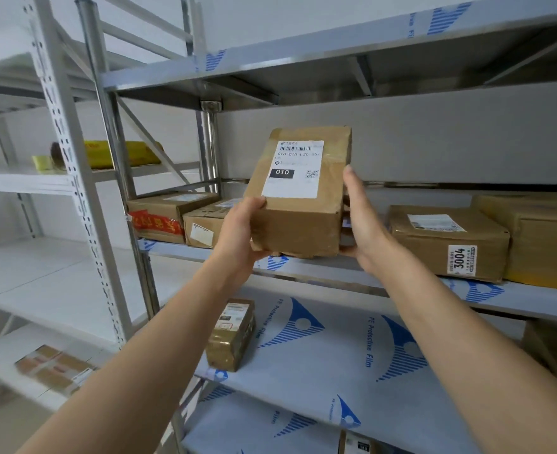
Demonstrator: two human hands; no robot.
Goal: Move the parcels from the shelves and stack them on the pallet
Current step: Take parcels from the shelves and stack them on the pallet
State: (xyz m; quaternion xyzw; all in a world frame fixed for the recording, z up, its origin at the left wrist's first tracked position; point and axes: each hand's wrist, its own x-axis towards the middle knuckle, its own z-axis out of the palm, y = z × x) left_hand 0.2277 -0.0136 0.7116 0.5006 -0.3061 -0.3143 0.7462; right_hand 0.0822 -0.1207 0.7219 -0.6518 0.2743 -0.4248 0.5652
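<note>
Both hands hold one brown parcel (298, 194) up in front of the metal shelf (352, 273), tilted, its white label facing the camera. Left hand (237, 237): fingers curled under the near lower corner, thumb on the label's lower left edge. Right hand (363, 221): fingers fairly straight, pressed flat along the parcel's right side, with the palm at its lower right corner. The parcel's bottom edge sits just above the shelf lip; contact cannot be judged. Right of the right fingers: a flat parcel marked 3004 (447, 240) on the same shelf. Left of the left fingers: two boxes (185, 217). Below the wrists: a small parcel (232, 334) on the lower shelf.
</note>
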